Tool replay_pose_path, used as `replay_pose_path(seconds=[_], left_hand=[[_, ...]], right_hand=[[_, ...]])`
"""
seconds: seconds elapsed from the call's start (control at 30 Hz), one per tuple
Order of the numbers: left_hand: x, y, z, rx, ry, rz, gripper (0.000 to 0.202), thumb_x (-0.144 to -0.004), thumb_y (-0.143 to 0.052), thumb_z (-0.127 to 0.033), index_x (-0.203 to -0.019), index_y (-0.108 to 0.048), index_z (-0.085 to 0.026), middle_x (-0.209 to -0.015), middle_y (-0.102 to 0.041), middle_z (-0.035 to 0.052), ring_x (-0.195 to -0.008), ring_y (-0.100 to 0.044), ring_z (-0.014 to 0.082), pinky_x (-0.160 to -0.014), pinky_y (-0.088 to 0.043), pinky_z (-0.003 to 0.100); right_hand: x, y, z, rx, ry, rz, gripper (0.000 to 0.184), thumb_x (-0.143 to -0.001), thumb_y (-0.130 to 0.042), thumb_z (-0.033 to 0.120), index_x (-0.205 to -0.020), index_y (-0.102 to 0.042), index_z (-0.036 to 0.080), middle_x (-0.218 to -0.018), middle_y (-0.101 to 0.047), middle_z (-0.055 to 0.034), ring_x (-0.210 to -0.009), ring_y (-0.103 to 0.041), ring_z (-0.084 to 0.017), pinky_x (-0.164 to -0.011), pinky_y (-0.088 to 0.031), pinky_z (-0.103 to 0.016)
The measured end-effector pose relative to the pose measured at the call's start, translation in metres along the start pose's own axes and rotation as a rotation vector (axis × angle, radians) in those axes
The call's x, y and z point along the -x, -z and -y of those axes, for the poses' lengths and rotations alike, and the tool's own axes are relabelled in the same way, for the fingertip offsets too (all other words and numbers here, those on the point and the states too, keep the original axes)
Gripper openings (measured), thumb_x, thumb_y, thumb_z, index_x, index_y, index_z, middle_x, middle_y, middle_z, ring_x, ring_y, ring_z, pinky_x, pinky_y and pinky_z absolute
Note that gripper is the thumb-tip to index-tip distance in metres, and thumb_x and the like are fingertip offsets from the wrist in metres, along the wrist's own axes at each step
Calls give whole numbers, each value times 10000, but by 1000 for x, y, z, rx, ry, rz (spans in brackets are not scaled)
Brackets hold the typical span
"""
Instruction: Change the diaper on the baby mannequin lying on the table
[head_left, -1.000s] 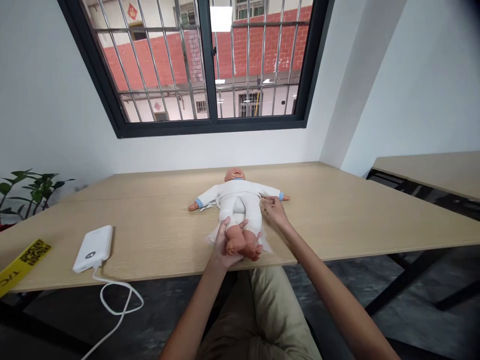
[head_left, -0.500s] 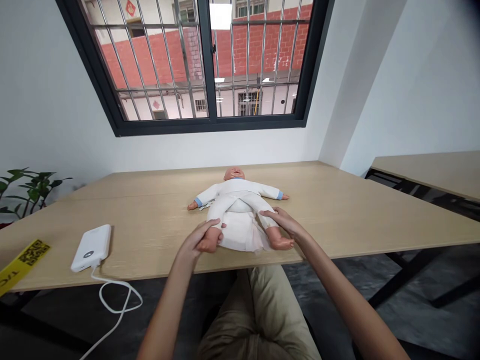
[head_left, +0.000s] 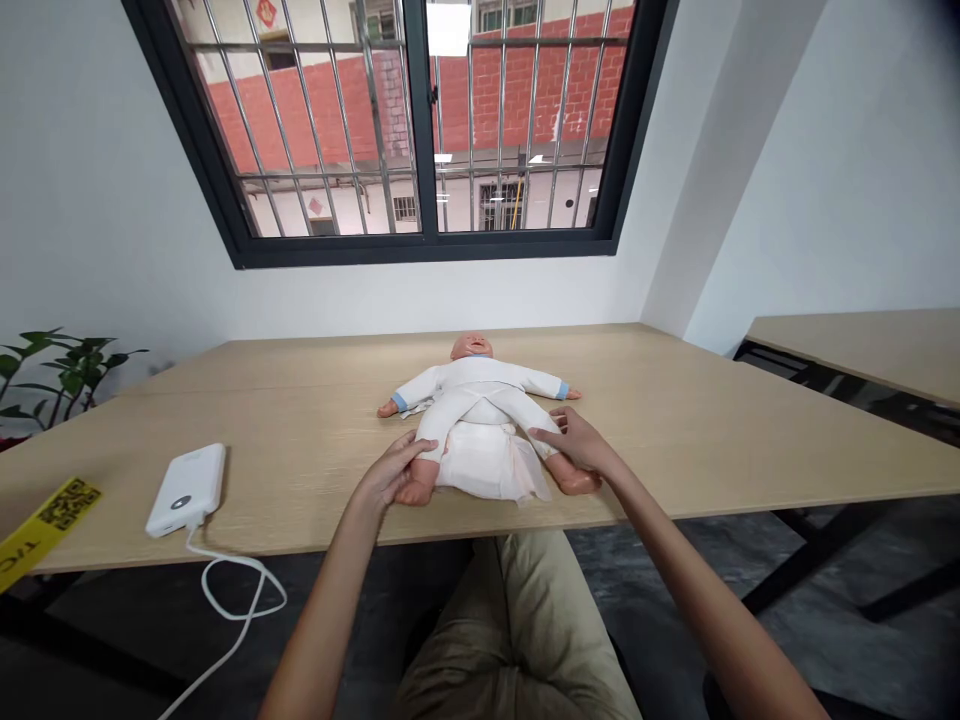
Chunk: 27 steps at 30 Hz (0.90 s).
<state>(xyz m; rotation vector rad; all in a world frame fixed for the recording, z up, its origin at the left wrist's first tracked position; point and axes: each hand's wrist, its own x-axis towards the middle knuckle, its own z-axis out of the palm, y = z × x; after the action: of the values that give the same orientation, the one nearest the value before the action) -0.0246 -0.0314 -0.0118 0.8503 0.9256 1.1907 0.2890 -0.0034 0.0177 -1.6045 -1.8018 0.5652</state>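
Observation:
A baby doll in a white suit with blue cuffs lies on its back on the wooden table, head toward the window and legs spread toward me. A white diaper lies spread under its hips and between its legs. My left hand curls around the doll's lower leg on the left, just above the bare foot. My right hand rests with fingers closed over the doll's other leg, near the foot at the table's front edge.
A white power bank with a looping white cable lies at the front left of the table. A yellow tag lies further left, and a green plant stands beyond it. A second table stands to the right.
One second ago my left hand held both doll feet together, raised. The legs now lie spread flat on the table over the diaper, one hand on each.

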Motion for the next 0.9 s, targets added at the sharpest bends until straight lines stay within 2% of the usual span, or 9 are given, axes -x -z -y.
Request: replay_pose_path(seconds=[0.1, 0.17, 0.27, 0.4, 0.47, 0.6, 0.7, 0.8, 0.9], left_hand=[[0, -9, 2, 45, 34, 28, 276, -693, -765, -170, -951, -666, -160, -800, -731, 31, -672, -676, 157, -656, -545, 239], [-1, -15, 1, 109, 80, 33, 229, -724, -727, -176, -941, -666, -135, -742, -723, 40, -618, -667, 160, -622, -546, 245], [-2, -21, 0, 200, 174, 23, 195, -785, -658, -199, -960, -665, -113, -703, -720, 59, -572, -661, 168, -600, -549, 260], [-4, -21, -1, 259, 219, 56, 193, -836, -599, -217, -983, -667, -111, -722, -731, 84, -572, -670, 179, -613, -556, 269], [-5, -20, -1, 270, 215, 70, 174, -838, -600, -215, -959, -662, -106, -711, -723, 87, -568, -666, 175, -607, -556, 263], [-7, -17, 2, 250, 129, 70, 267, -798, -656, -195, -1054, -629, -124, -775, -721, 67, -607, -672, 165, -621, -564, 260], [-7, -16, 3, 248, 9, 42, 552, -752, -695, -141, -1273, -531, -226, -1044, -719, 57, -757, -702, 162, -691, -578, 261], [-6, -15, 5, 236, -5, 74, 742, -755, -698, -156, -1403, -402, -364, -1373, -575, 43, -946, -693, 191, -777, -593, 337], [-5, -15, 7, 216, -52, 76, 773, -761, -689, -167, -1436, -376, -378, -1482, -473, 42, -1037, -665, 213, -823, -590, 369]], right_hand=[[19, -15, 15, 297, 238, -179, 392, -834, -646, 285, -1185, -576, 125, -1179, -584, -189, -1113, -543, -336, -950, -413, -428], [35, -28, 26, 358, 451, -84, 400, -858, -629, 298, -1223, -575, 145, -1213, -588, -175, -1138, -541, -325, -972, -415, -437], [55, -47, 31, 373, 632, 56, 619, -778, -729, 460, -1300, -549, 180, -1334, -548, -162, -1250, -485, -342, -1057, -376, -486], [58, -61, 22, 445, 655, 23, 422, -831, -614, 170, -1253, -616, 178, -1326, -573, -157, -1258, -505, -312, -1126, -304, -535], [54, -62, 18, 425, 647, -10, 445, -810, -515, 51, -1216, -649, 175, -1289, -603, -142, -1224, -542, -279, -1123, -328, -515], [51, -59, 15, 355, 661, -55, 480, -803, -475, 50, -1220, -661, 196, -1297, -602, -136, -1218, -556, -266, -1112, -355, -517], [51, -55, 14, 325, 677, -65, 485, -794, -457, 45, -1199, -673, 199, -1280, -618, -130, -1191, -583, -252, -1093, -391, -503], [51, -50, 12, 279, 693, -83, 475, -792, -446, 35, -1177, -684, 180, -1235, -649, -127, -1142, -620, -249, -1063, -441, -467], [51, -45, 13, 250, 686, -74, 469, -816, -449, 50, -1205, -675, 182, -1221, -661, -117, -1148, -621, -272, -1069, -439, -469]])
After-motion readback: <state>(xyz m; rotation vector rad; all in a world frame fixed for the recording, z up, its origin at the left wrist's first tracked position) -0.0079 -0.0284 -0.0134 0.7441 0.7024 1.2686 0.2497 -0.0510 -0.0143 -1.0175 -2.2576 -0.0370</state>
